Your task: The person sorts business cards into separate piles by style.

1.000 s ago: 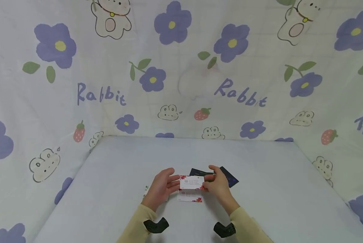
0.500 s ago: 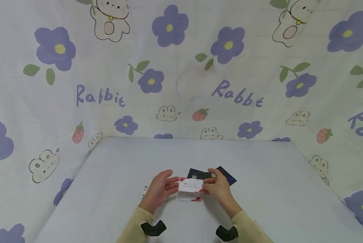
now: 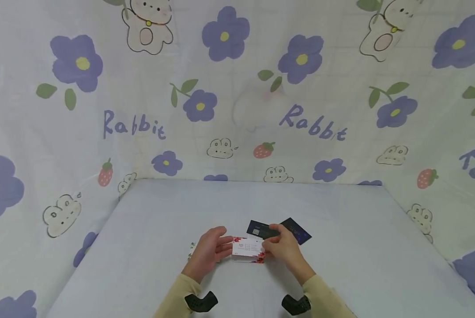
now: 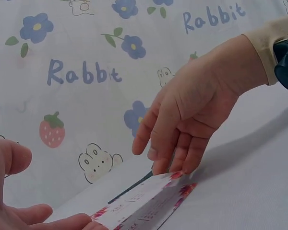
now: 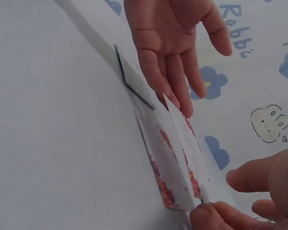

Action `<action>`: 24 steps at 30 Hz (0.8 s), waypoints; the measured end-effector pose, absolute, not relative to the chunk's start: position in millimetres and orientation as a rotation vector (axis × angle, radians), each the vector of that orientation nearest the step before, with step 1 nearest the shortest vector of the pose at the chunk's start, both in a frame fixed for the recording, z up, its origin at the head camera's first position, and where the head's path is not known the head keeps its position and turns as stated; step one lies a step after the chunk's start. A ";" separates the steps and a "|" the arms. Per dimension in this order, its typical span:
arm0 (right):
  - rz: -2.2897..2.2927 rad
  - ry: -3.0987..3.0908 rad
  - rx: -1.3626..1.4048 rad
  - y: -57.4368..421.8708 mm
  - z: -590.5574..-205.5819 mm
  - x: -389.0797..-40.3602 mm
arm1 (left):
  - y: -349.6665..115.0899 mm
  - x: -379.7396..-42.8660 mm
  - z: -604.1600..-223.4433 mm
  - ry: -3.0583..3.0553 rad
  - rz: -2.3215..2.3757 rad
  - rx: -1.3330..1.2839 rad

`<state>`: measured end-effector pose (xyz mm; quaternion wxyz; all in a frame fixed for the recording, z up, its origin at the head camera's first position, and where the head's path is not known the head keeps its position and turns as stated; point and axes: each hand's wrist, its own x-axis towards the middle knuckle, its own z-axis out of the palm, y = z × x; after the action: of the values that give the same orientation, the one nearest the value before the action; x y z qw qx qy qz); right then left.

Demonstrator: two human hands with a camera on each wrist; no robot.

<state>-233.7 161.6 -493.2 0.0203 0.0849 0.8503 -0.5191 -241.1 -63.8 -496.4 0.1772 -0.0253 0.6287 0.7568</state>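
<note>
My right hand (image 3: 285, 248) pinches the right edge of a white business card (image 3: 247, 247) with red flower corners and small print, its index finger lifted off. My left hand (image 3: 210, 251) touches the card's left edge with fingertips, fingers fairly straight and palm turned inward. Just under the held card lies a second matching white card (image 5: 156, 148), mostly covered by it in the head view. In the right wrist view the upper card tilts, with a narrow gap between the two. Partly behind my left hand is a card with green leaf print (image 3: 191, 250).
Beyond the white cards lie a black card with a small square code (image 3: 260, 229) and a dark blue card (image 3: 298, 231) set at an angle, on the white table (image 3: 341, 256). A patterned curtain (image 3: 237, 88) with flowers and rabbits encloses the table's back and sides.
Both hands have come slightly down toward me with the held card, which now covers most of the lower white card. More of the black card shows behind.
</note>
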 end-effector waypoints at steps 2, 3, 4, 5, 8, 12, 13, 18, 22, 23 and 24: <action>-1.595 2.633 0.279 161.2 -495.5 -233.0 | -63.1 -240.5 -497.6 1.807 2.104 -0.054; -1.598 2.633 0.283 160.8 -496.4 -232.4 | -62.9 -240.2 -497.7 1.819 2.087 -0.041; -1.602 2.626 0.285 160.4 -496.7 -231.7 | -62.9 -239.6 -497.4 1.832 2.069 -0.034; -1.603 2.624 0.284 160.1 -497.2 -231.1 | -62.9 -239.3 -497.5 1.847 2.051 -0.027; -1.592 2.625 0.289 158.9 -496.2 -229.6 | -63.2 -238.6 -497.8 1.875 2.013 -0.033; -1.573 2.625 0.281 157.9 -494.6 -228.4 | -63.4 -238.4 -498.6 1.889 1.995 -0.065; -1.573 2.623 0.281 157.7 -495.0 -228.2 | -63.4 -238.3 -498.7 1.892 1.990 -0.070; -1.572 2.619 0.280 157.3 -497.5 -228.7 | -63.0 -237.0 -496.9 1.915 1.968 -0.089; -1.562 2.622 0.286 157.9 -498.9 -229.5 | -62.5 -236.4 -495.8 1.918 1.956 -0.091; -1.564 2.619 0.286 158.0 -498.8 -229.5 | -62.4 -236.2 -495.5 1.915 1.955 -0.090; -1.568 2.614 0.285 158.1 -498.2 -228.9 | -62.4 -236.1 -495.5 1.914 1.953 -0.088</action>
<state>-228.9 158.1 -498.2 0.0403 0.0929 0.8532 -0.5117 -236.1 -62.4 -495.5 0.2013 -0.0315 0.6852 0.6993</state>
